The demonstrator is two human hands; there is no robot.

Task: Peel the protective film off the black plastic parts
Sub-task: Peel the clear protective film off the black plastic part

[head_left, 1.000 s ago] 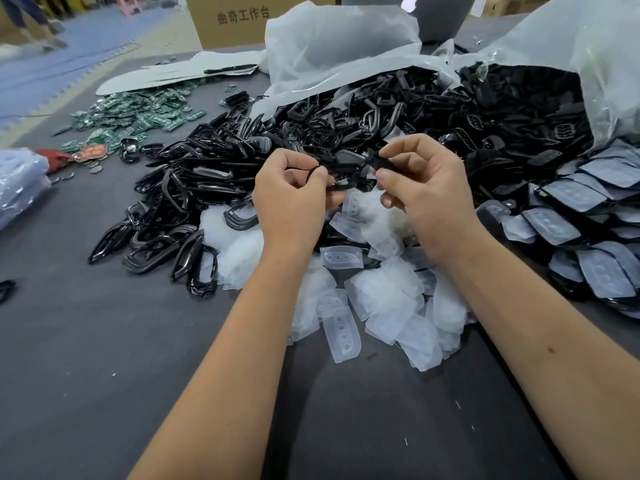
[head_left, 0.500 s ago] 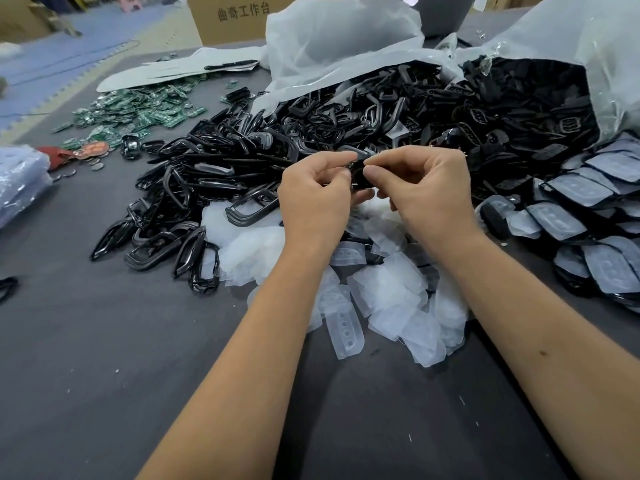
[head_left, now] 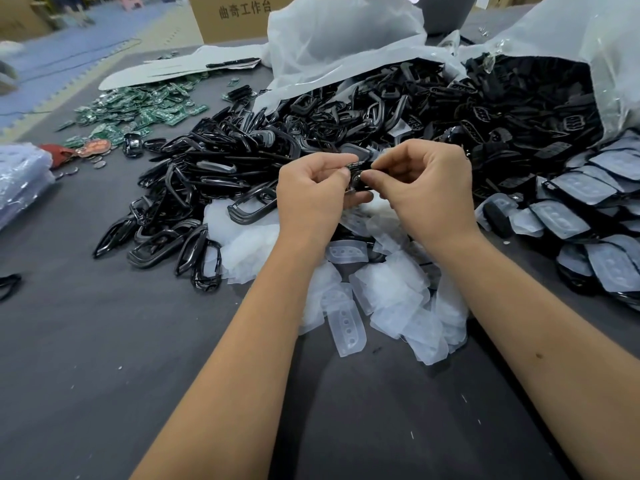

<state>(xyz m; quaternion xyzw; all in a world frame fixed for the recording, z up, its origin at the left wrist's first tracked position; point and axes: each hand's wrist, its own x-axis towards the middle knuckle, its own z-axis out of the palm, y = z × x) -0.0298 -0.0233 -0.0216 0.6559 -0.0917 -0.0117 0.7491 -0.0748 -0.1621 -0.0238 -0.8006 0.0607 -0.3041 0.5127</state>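
My left hand (head_left: 311,195) and my right hand (head_left: 429,188) meet above the table, both pinching one small black plastic part (head_left: 358,176) between them. Most of that part is hidden by my fingers. Below my hands lies a heap of clear peeled films (head_left: 388,299). Behind and to the left spreads a big pile of black frame parts (head_left: 214,188). At the right lie black parts still covered with film (head_left: 581,195).
Two clear plastic bags (head_left: 332,39) spill black parts at the back. Green circuit boards (head_left: 138,112) lie at the far left, near a cardboard box (head_left: 235,15). A bagged bundle (head_left: 17,181) sits at the left edge. The grey table surface (head_left: 104,358) is bare in front.
My hands have come closer together and lowered a little toward me, still working the same small black part. The view has shifted slightly.
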